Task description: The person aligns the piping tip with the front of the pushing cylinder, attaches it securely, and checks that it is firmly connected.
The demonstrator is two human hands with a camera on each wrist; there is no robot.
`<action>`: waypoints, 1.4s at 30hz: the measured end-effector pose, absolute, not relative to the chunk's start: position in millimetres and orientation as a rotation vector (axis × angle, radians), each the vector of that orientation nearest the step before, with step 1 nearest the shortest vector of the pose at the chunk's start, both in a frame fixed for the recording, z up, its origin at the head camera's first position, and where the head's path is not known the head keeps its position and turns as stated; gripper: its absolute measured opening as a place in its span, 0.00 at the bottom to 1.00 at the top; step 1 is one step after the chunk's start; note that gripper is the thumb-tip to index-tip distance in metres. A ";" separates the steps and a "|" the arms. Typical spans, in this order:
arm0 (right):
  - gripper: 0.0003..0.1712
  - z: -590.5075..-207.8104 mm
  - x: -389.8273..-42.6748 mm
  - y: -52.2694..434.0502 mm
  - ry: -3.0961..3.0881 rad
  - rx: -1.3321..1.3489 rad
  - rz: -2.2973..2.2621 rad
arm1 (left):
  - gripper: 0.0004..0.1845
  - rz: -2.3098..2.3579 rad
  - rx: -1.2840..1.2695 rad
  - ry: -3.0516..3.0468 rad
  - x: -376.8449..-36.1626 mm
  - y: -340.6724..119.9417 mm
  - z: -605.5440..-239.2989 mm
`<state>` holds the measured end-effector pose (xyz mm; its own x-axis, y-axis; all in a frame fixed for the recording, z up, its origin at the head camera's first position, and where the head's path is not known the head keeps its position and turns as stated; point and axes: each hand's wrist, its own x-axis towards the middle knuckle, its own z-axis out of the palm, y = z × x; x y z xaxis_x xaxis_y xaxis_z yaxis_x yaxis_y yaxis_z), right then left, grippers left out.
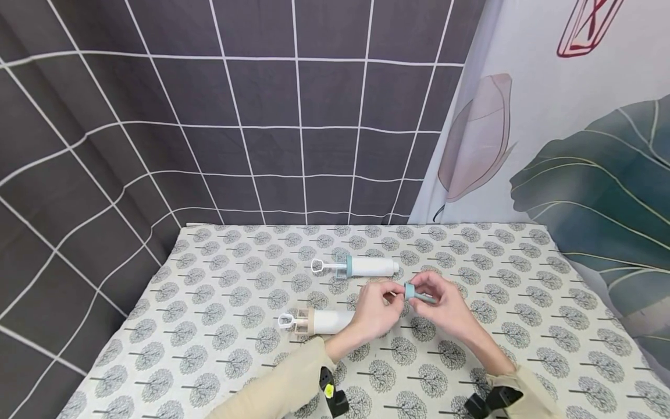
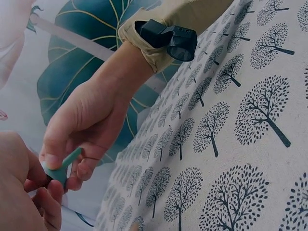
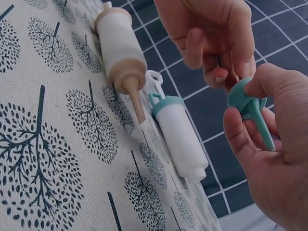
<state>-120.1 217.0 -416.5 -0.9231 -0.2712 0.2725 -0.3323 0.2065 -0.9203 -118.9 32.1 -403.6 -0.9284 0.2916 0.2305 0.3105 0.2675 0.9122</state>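
Observation:
Both hands meet over the table at a teal nozzle cap [image 1: 409,291] with a thin spout. My right hand [image 1: 445,305] pinches the cap between thumb and fingers, its spout pointing back toward the palm. The curled fingertips of my left hand [image 1: 377,305] grip the cap's wide end; whether they also hold something small there is hidden. Under the left hand lies a white syringe-like tube with a beige collar [image 1: 331,322], and its beige nozzle [image 3: 134,91] shows in the right wrist view. Beyond the hands lies a similar tube with a teal collar [image 1: 373,267], its tip bare.
A cloth with a tree print [image 1: 220,337] covers the table. Behind it hangs a dark curtain with a white grid [image 1: 335,151]. At the right is a pale curtain with leaf and petal pictures [image 1: 602,186]. Each wrist wears a small black camera [image 1: 335,401].

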 end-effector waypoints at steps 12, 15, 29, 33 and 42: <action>0.17 -418.4 -119.2 219.0 -2.436 0.572 1.861 | 0.11 -1.742 -0.653 -2.538 -125.8 23.3 -407.5; 0.17 -416.9 -117.3 219.2 -2.459 0.530 1.862 | 0.11 -1.681 -0.631 -2.543 -132.8 16.5 -409.1; 0.19 -414.1 -114.0 219.6 -2.490 0.452 1.877 | 0.14 -1.337 -0.563 -2.598 -177.3 -23.5 -412.1; 0.19 -414.3 -113.8 219.7 -2.490 0.445 1.880 | 0.15 -1.269 -0.567 -2.619 -187.2 -29.2 -413.7; 0.18 -415.1 -114.6 220.0 -2.523 0.412 1.865 | 0.17 -1.096 -0.591 -2.691 -205.4 -32.7 -411.2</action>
